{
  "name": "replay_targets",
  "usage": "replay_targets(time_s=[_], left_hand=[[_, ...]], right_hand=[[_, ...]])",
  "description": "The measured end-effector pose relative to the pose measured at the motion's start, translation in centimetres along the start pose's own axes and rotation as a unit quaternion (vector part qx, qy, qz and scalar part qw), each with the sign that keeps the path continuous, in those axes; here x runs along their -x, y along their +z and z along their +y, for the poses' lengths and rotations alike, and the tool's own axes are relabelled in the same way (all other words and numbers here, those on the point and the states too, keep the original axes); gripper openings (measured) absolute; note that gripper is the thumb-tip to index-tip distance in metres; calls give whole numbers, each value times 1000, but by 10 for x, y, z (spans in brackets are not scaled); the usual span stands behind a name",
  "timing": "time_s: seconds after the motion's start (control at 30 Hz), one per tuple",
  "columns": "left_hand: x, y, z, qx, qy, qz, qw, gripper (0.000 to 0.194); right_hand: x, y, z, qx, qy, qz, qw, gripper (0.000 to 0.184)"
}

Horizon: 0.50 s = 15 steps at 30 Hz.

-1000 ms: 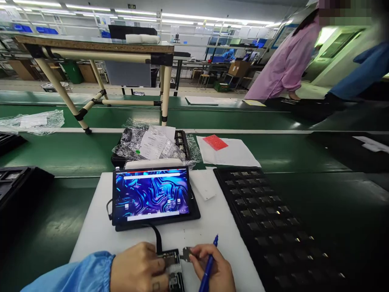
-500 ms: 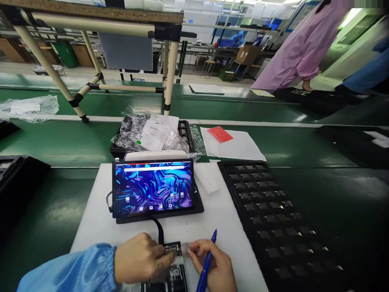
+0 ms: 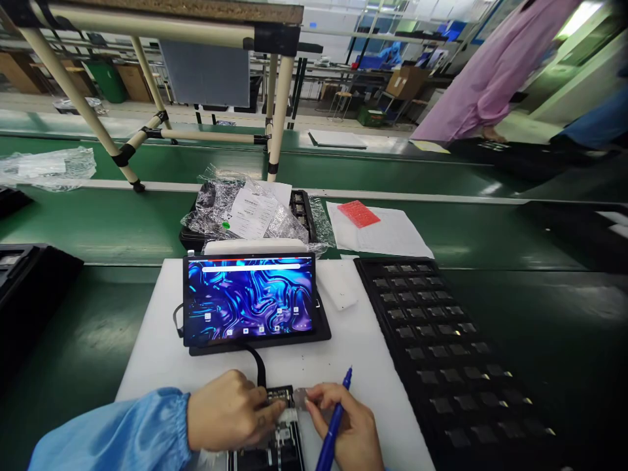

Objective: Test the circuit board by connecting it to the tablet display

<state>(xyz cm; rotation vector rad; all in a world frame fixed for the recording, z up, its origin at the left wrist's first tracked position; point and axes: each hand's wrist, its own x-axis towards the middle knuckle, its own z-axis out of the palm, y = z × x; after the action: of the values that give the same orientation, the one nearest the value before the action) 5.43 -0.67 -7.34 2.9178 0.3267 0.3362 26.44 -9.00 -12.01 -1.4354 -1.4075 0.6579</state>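
Pinching a small metal part (image 3: 300,397) between thumb and forefinger at the bottom centre of the frame, the right hand (image 3: 343,425) sets it against the top edge of a dark fixture (image 3: 275,425), a blue pen (image 3: 335,425) tucked between its other fingers so it stays ready. The left hand (image 3: 228,412) curls closed over the fixture's left side, seemingly to steady it. A black cable (image 3: 258,367) runs up to the lit tablet (image 3: 249,299), propped facing the worker; a black compartment tray (image 3: 441,347) lies right, within reach.

A small metal part (image 3: 300,396) is being pressed onto a black fixture (image 3: 275,432) at bottom centre, below a lit tablet (image 3: 250,299).
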Motion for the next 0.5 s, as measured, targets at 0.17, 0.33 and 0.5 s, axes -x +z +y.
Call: replay_targets(time_s=[0.17, 0.33, 0.5], left_hand=[[0, -1, 0, 8, -7, -33, 999, 22], [-2, -5, -1, 7, -2, -83, 996, 30], [-5, -6, 3, -6, -26, -102, 994, 45]], right_hand=[[0, -1, 0, 2, 9, -14, 1000, 21], [1, -1, 3, -14, 12, -17, 1000, 20], [3, -1, 8, 2, 13, -20, 1000, 20]])
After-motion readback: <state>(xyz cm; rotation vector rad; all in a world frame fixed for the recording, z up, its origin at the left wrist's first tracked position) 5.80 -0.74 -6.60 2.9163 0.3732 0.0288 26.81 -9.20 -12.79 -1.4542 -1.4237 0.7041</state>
